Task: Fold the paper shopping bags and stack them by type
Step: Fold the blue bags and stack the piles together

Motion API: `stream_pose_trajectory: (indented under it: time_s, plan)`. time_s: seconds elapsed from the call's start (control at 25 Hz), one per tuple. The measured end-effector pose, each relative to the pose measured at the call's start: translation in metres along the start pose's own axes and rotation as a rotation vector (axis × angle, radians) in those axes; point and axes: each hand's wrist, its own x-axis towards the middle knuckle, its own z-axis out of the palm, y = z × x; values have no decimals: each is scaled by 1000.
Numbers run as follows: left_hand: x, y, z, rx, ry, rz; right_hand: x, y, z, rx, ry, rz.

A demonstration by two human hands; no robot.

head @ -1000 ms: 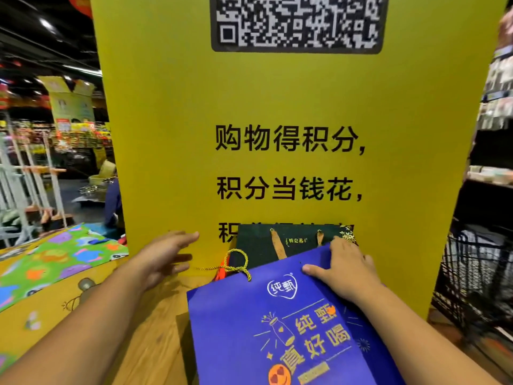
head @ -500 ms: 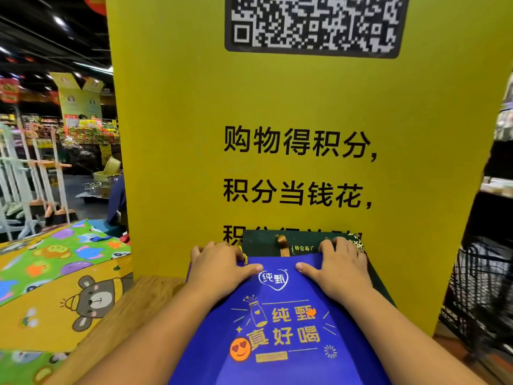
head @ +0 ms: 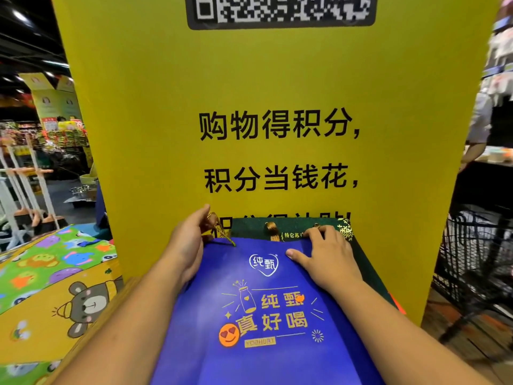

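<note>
We saw a wooden tabletop (head: 120,300) carrying a flat stack of bags: a blue bag (head: 266,357) lay atop a dark green bag (head: 363,262).

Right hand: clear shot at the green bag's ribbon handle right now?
Probably yes. The ribbon handle lies exposed on the green bag, just past the blue bag's top edge and beside the right hand; nothing covers it.
</note>
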Motion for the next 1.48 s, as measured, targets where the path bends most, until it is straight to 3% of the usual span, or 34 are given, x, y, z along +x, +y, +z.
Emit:
stream_pose_trajectory:
  time_s: [0.12,0.28,0.6,0.8,0.92,1.08,1.28,1.4,1.48]
  plan:
    - [-4,29,-3,-26,-129,70,0,1,-1,5,-12,4]
    - [-10,63,-8,-283,-235,63,-1,-1,0,-2,-15,3]
    - [-26,115,-22,-152,-92,233,-1,-1,0,-3,-34,13]
    - [-42,124,-37,152,-36,265,-3,-3,-4,12,-20,35]
    - [-45,105,-32,397,-99,48,4,1,-4,68,-80,61]
    - [-38,51,-6,379,-270,-109,23,15,-15,264,-257,58]
    - [-27,-5,36,637,-447,34,19,22,-13,147,-153,21]
    - [-13,-16,62,698,-454,78,6,19,-5,131,-20,-49]
    - [-5,-26,75,873,-472,177,2,20,-4,134,42,-77]
